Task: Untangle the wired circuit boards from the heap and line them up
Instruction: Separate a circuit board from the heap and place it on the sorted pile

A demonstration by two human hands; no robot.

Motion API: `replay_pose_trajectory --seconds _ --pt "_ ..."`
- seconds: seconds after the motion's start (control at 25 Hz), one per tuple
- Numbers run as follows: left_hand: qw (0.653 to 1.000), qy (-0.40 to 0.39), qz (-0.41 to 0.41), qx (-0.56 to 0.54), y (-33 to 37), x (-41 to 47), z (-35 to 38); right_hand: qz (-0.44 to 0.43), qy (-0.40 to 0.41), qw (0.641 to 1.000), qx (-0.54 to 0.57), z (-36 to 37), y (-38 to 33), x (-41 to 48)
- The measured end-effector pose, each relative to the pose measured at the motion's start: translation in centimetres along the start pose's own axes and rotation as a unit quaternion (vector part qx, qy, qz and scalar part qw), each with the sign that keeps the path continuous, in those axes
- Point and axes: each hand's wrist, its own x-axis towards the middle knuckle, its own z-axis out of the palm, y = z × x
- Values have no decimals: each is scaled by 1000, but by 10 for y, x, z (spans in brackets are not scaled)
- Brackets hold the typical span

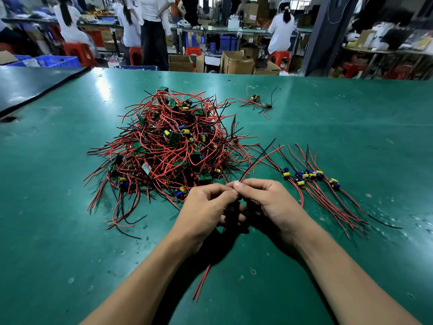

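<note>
Wired circuit board leads [257, 161] pinched between curled left hand [208, 205] and right hand [271, 202], board hidden; probably straightening them before joining row [311, 177] right of right hand; heap [168, 146] beyond left hand.

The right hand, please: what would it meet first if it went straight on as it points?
Probably the left hand, which touches the right hand at the fingertips; the heap lies beyond.

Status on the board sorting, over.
Left hand and right hand both pinch one board's wires, board hidden. Heap big, tangled; lined-up row at right. Stray clump beyond, nothing blocking.
</note>
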Motion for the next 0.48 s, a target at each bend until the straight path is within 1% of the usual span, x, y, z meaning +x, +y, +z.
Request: replay_pose_trajectory --seconds 0.2,0.24,0.36,0.48 --pt "995 4 13 101 1 1 0 -34 100 990 -88 -5 3 8" --pt "993 1 14 116 1 1 0 -40 123 987 -92 -7 2 10" --pt "991 -14 14 134 1 0 0 -60 177 981 -54 -12 -1 15" --pt "989 -23 13 148 2 -1 0 -64 200 977 22 -16 -6 17"
